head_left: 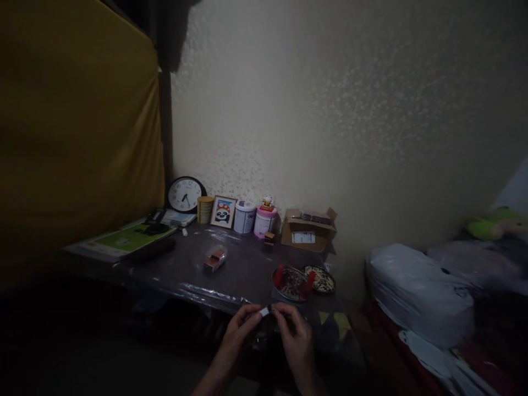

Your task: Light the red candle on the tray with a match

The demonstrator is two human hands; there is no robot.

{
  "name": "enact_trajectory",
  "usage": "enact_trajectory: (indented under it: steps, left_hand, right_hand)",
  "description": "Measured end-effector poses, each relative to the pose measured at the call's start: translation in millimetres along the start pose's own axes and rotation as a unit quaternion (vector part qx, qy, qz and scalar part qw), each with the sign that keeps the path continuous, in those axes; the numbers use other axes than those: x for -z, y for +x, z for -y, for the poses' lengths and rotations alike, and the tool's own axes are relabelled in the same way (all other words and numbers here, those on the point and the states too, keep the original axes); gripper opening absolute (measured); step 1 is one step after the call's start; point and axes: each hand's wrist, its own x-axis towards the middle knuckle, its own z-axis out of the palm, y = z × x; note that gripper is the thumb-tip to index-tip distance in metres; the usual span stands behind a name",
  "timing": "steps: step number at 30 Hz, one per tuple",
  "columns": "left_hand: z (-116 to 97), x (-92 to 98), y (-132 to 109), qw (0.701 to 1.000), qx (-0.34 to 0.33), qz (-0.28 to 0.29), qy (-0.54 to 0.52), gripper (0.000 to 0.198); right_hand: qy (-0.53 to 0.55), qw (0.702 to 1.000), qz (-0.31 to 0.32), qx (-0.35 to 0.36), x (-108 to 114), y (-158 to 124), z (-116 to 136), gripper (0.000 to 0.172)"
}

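Near the front edge of the table, my left hand [241, 329] pinches the white part of a small white-and-black object [264, 312] between thumb and fingers. My right hand [296, 333] is closed in a pinch at its dark end. The piece is too small and dim for me to tell its kind. Just beyond my hands, a round bowl [292, 285] contains reddish bits and two red pieces. Beside it is a dish [319, 279] of pale, seed-like pieces. A clear plastic packet [215, 257] with orange-brown contents lies farther back to the left.
Along the back of the dark table [185, 278] stand a clock [184, 194], a yellow tin [205, 210], a panda picture [223, 212], a white can [244, 216], a pink can [264, 222] and an open cardboard box [308, 231]. White bags [418, 291] lie to the right.
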Motion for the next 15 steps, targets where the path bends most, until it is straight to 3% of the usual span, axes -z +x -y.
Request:
enact_trajectory:
  steps: [6,15]
  left_hand:
    - [1.1,0.2,0.2,1.0,-0.012,0.005,0.007,0.022]
    - [0.4,-3.0,-6.2,0.999,0.005,0.03,0.019,0.018]
  right_hand:
    - [-0.031,0.993,-0.034,0.108,0.6,-5.6,1.6,0.012]
    - [-0.075,0.989,-0.029,0.125,8.6,-13.9,-2.2,0.015]
